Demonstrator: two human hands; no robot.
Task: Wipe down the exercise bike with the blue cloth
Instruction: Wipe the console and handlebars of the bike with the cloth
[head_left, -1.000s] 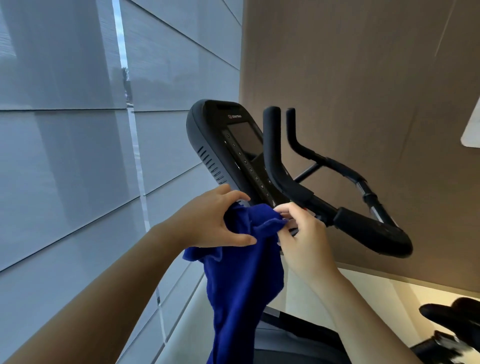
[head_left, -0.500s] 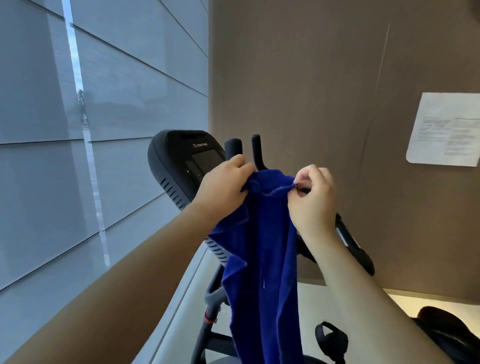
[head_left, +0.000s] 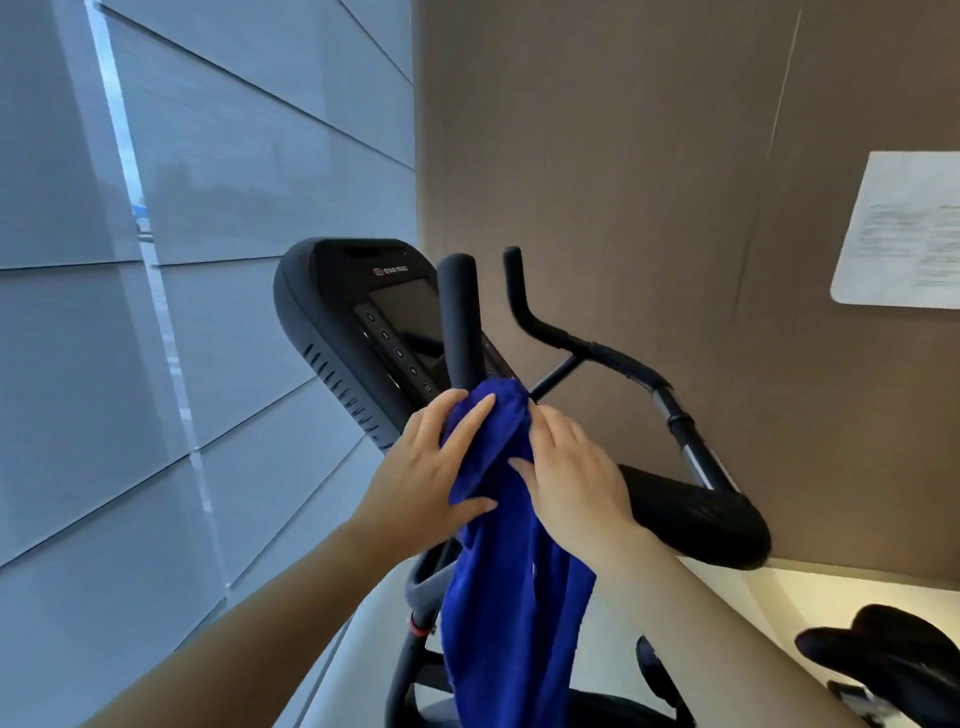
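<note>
From my feed, the floor shows only as a pale strip at the lower right, lit warm yellow where it meets the brown wall. The exercise bike stands on it, its dark frame tubes running down out of view. A second black machine sits at the far right; its footing is hidden.

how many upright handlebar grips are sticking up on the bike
2. The thicker grip stands in front of the console, just above the blue cloth. The thinner grip stands to its right, against the brown wall. Others may be hidden behind the hands.
</note>
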